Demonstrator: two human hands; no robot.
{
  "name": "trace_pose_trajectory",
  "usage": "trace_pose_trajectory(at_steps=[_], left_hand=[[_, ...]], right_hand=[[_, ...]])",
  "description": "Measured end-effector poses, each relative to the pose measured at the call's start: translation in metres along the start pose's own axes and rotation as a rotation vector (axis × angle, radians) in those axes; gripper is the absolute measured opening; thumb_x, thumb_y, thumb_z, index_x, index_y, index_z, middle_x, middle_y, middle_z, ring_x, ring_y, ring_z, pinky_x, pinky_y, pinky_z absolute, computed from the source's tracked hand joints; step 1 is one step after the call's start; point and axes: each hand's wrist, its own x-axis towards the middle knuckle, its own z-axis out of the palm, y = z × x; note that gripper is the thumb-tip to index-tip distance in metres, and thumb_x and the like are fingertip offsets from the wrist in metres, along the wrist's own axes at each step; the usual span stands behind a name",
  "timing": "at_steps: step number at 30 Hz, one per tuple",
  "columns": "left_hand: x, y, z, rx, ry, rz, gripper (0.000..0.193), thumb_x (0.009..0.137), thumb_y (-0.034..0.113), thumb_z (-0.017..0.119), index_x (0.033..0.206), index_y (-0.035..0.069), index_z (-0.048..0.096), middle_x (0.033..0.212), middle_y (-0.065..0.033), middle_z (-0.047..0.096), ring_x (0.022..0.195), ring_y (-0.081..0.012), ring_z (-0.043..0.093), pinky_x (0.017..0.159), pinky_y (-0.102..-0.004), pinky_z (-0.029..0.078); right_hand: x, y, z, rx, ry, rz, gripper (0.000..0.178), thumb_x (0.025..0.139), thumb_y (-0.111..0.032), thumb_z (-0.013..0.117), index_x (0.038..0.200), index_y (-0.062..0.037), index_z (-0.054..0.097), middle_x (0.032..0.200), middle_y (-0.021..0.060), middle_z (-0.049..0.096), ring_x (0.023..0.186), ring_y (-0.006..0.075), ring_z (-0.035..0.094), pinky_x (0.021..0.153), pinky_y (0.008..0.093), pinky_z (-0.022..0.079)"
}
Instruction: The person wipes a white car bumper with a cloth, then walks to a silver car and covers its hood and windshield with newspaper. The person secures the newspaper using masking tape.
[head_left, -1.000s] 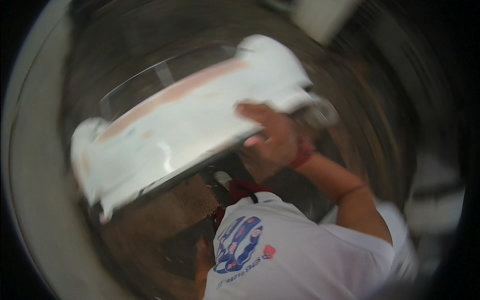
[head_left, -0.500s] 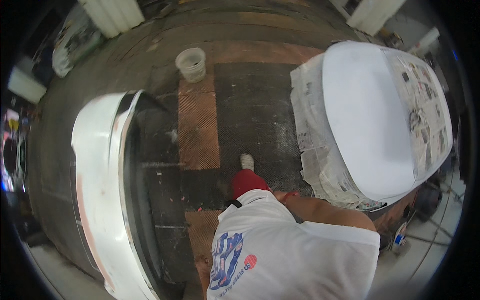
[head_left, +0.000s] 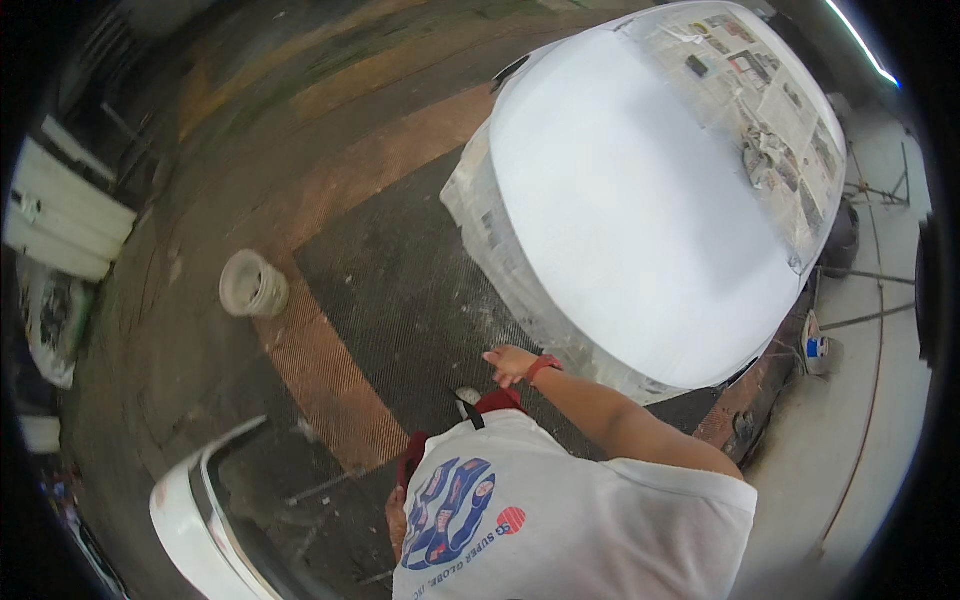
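The shirt (head_left: pixel 600 510) partly hides the left hand (head_left: pixel 396 515); the lower edge crops the bumper (head_left: pixel 180 525).

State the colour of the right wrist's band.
The wristband is red, seen best in the head view.

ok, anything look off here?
Mainly the masking: the newspaper beside the white panel is crumpled in one patch, while the rest lies flatter. Also, pale marks spot the dark floor near the panel; can't tell if they're dust or a spill.

Floor (head_left: pixel 400 260) under you: dark, ribbed, orange-brown bands (head_left: pixel 335 385) | Your ten o'clock: pale bucket (head_left: pixel 270 295) standing on it
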Motion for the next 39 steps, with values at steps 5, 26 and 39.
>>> trace_pose_trajectory(at_steps=[5, 26, 39], left_hand=[[0.126, 0.152, -0.009, -0.179, -0.093, -0.239, 0.034, 0.107, 0.032, 0.055, 0.101, 0.002, 0.069, 0.082, -0.0048, 0.061, 0.07, -0.0105, 0.054, 0.06, -0.0347, 0.046], [0.739, 0.694, -0.047, 0.557, -0.123, -0.103, 0.033, 0.108, 0.032, 0.055, 0.121, 0.003, 0.064, 0.079, 0.0002, 0.054, 0.067, -0.0119, 0.048, 0.061, -0.0311, 0.043], [0.871, 0.999, 0.167, 0.746, -0.371, -0.202, 0.054, 0.11, 0.04, 0.048, 0.15, 0.004, 0.053, 0.144, -0.0145, 0.059, 0.131, -0.0286, 0.055, 0.111, -0.0431, 0.043]], right_hand=[[0.059, -0.112, -0.053, -0.155, 0.503, -0.418, 0.056, 0.102, -0.05, 0.052, 0.126, -0.0012, 0.066, 0.125, 0.0215, 0.07, 0.119, 0.043, 0.064, 0.101, 0.0494, 0.049], [0.238, -0.236, -0.14, 0.258, 0.62, 0.57, 0.054, 0.098, -0.049, 0.055, 0.118, -0.0029, 0.075, 0.122, 0.0235, 0.072, 0.116, 0.0423, 0.068, 0.099, 0.0519, 0.052], [0.46, -0.516, -0.583, 0.12, 0.858, 0.063, 0.062, 0.097, -0.055, 0.06, 0.13, -0.0031, 0.067, 0.121, 0.0254, 0.071, 0.117, 0.0405, 0.067, 0.099, 0.0469, 0.053]])
